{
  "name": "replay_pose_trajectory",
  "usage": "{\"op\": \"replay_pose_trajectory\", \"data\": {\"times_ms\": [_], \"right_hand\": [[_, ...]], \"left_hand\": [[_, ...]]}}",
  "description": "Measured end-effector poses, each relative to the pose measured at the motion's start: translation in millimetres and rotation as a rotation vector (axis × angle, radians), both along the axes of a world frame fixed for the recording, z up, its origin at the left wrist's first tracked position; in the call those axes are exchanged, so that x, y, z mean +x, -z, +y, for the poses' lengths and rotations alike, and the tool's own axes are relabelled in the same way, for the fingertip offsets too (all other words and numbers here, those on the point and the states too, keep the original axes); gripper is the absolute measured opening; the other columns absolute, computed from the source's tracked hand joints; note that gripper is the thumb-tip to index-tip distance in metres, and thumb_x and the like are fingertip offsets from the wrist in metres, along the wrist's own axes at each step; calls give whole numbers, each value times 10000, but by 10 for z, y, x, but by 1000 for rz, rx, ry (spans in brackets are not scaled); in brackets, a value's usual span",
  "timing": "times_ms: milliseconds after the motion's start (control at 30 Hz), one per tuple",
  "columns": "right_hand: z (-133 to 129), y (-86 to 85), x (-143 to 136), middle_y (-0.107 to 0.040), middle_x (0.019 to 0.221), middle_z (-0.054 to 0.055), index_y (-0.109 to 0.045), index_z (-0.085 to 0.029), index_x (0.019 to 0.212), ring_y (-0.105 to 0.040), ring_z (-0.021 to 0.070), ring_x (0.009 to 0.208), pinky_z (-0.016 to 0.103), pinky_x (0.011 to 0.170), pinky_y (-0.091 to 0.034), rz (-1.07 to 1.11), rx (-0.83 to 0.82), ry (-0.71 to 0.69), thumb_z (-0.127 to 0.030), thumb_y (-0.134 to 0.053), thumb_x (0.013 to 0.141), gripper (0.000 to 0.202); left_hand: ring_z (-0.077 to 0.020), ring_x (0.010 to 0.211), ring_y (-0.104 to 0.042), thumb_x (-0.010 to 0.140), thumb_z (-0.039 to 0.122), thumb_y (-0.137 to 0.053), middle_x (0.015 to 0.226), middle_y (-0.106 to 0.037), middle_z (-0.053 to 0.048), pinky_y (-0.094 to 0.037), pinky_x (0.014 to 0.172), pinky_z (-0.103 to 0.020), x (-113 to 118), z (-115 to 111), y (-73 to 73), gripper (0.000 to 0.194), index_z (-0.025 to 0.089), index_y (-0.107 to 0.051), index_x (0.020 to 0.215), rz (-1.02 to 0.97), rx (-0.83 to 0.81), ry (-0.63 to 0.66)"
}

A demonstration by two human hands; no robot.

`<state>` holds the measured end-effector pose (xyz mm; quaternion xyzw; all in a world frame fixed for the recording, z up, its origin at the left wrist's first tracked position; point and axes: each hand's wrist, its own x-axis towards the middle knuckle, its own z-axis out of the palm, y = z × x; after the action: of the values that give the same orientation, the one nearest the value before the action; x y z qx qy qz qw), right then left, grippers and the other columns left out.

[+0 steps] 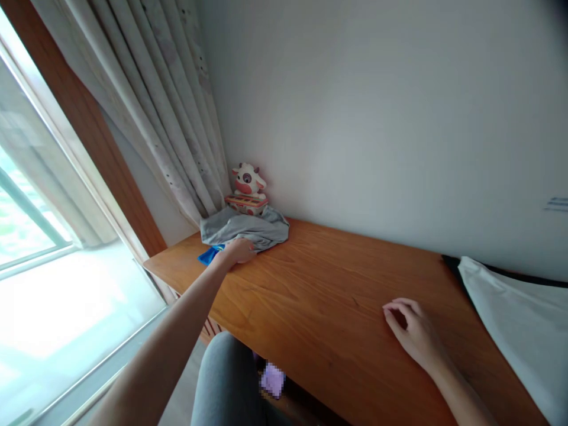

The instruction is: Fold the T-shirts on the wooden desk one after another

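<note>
At the far left of the wooden table, my left hand (241, 251) reaches to the front edge of a crumpled grey cloth (244, 228). Its fingers look curled on the cloth's edge; the fingertips are partly hidden. A small blue packet or cloth piece (208, 255) pokes out beside my left wrist, under the grey cloth's front. On top of the grey cloth sits a cow-shaped toy keyboard (247, 186). My right hand (410, 331) is over the right part of the table, thumb and fingertips drawn together in a loose ring with nothing in them.
The wooden table (310, 284) runs along a plain wall. White cloth with a black border (519, 319) lies at its right end. A patterned curtain (155, 106) hangs behind the left corner, beside a bright window (35, 225). My knee (226, 367) shows below the front edge.
</note>
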<state>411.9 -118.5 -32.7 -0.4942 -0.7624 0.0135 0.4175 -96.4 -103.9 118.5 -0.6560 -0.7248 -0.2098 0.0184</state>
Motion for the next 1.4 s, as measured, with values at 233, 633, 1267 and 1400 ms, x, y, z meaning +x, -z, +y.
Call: {"op": "replay_pose_trajectory", "data": {"times_ms": [233, 633, 1267, 1400], "right_hand": [[-23, -56, -44, -639, 980, 100, -687, -227, 870, -657, 260, 932, 451, 872, -560, 40, -34, -27, -525, -537, 930, 339], [-120, -325, -163, -684, 956, 36, -600, -259, 1018, -679, 204, 912, 342, 823, -582, 45, 52, 72, -279, -484, 972, 126], [-165, -200, 1300, -643, 816, 144, -670, -216, 749, -605, 314, 841, 509, 786, -400, 15, -50, 1128, -282, -453, 872, 258], [-134, -291, 1276, -642, 870, 137, -644, -195, 853, -601, 299, 889, 489, 845, -423, 134, 34, 1089, -284, -440, 893, 225]], "left_hand": [[-254, 1117, -645, 844, 262, -627, 1174, -707, -102, -485, 1012, -362, 1133, 95, 539, 232, 223, -738, 1044, 47, -104, 421], [-301, 1387, -492, 964, 349, -523, 1479, -562, -108, -346, 1179, -513, 2814, 204, 1108, 376, 258, -670, 1298, -123, -12, 827], [-259, 1404, -479, 1011, 362, -422, 1495, -548, -107, -353, 1191, -475, 2701, 241, 1218, 407, 223, -644, 1323, 8, 11, 842], [-269, 1388, -494, 1004, 349, -443, 1472, -569, -107, -367, 1179, -495, 2699, 240, 1237, 391, 228, -646, 1315, -13, 38, 848]]}}
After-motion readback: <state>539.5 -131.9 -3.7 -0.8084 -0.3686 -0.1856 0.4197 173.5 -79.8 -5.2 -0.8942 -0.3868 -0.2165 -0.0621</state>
